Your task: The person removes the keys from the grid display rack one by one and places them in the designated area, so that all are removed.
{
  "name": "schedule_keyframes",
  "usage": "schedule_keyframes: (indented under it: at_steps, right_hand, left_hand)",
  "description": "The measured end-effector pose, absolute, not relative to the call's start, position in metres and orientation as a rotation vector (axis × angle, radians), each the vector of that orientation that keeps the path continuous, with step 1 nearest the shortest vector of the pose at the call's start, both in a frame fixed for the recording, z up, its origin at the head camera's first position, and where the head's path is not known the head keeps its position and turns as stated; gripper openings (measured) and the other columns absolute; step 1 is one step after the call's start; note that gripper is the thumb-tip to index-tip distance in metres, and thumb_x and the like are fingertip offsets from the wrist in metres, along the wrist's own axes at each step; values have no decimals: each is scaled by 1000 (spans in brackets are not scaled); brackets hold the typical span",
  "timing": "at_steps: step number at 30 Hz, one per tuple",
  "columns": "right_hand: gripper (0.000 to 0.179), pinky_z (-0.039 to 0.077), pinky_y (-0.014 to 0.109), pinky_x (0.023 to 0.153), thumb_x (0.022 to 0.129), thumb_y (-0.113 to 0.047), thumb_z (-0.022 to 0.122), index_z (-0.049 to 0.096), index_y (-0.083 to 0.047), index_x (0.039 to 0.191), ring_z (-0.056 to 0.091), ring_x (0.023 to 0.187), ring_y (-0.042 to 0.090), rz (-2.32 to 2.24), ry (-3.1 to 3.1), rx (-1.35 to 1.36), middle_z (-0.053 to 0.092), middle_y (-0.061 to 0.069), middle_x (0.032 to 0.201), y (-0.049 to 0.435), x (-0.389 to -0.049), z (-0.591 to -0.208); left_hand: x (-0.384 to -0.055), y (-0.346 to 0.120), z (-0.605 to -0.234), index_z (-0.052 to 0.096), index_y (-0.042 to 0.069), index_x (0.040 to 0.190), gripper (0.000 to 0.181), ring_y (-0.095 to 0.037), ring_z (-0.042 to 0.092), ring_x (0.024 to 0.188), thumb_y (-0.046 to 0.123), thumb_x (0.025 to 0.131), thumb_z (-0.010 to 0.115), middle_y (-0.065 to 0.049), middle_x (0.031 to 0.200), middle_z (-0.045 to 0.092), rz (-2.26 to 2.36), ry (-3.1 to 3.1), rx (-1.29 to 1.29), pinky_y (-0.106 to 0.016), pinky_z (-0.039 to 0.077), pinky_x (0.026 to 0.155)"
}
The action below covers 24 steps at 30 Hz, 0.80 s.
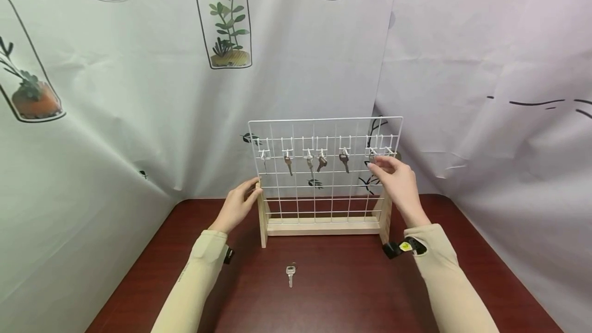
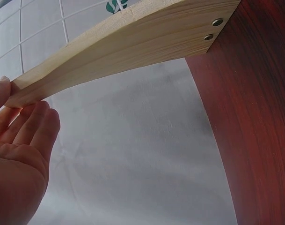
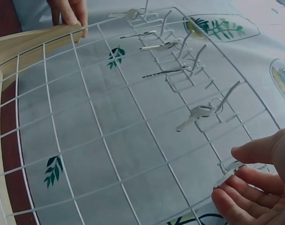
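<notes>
Head view: bright, diffuse light, with the pale backdrop (image 1: 319,71) tinged pink toward two o'clock and its folds softly shadowed at ten. The tabletop (image 1: 342,281) at six o'clock is darker. Left wrist view: dimmer, with shaded fingers (image 2: 46,126) near nine o'clock. Right wrist view: hazy and washed out, brightest at two o'clock; wide-angle distortion bows the wire grid (image 3: 103,137).

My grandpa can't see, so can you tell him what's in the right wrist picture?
A person's right hand touches a key at a white wire rack where five more keys hang from hooks. Beyond, the left hand grips the rack's wooden side.
</notes>
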State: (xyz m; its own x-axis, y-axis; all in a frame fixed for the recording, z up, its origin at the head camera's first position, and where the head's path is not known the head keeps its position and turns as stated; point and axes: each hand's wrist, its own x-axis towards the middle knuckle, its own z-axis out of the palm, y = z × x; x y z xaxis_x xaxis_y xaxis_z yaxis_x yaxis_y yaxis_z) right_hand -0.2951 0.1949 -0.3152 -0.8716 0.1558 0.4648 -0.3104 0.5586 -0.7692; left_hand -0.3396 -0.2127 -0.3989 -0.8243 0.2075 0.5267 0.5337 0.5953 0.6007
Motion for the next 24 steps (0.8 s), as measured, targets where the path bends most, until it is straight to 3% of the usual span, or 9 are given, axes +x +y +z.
schedule_keyframes:
  at_steps: [11,19,24]
  right_hand:
    - [42,49,16,75,97,-35,70,70,-4,126,63,76,-5,1410,-2229,90,73,18,110,189,-301,-312]
    - [36,52,12,74,96,-29,72,72,-1,119,70,76,3,1519,-2142,102,73,19,106,189,-300,-312]
    - [38,53,12,75,95,-30,73,72,0,118,72,76,5,1585,-2104,79,75,14,104,189,-299,-312]
  left_hand:
    - [-338,-212,-398,55,-1,142,45,-36,61,122,18,102,62,-21,136,60,-1093,-2428,-587,-51,53,99]
    - [-339,-212,-399,56,0,142,44,-36,60,122,19,102,62,-21,137,60,-1086,-2426,-583,-51,52,101]
    - [-339,-213,-399,55,0,142,45,-36,60,123,20,102,62,-21,137,59,-1083,-2426,-590,-52,51,102]
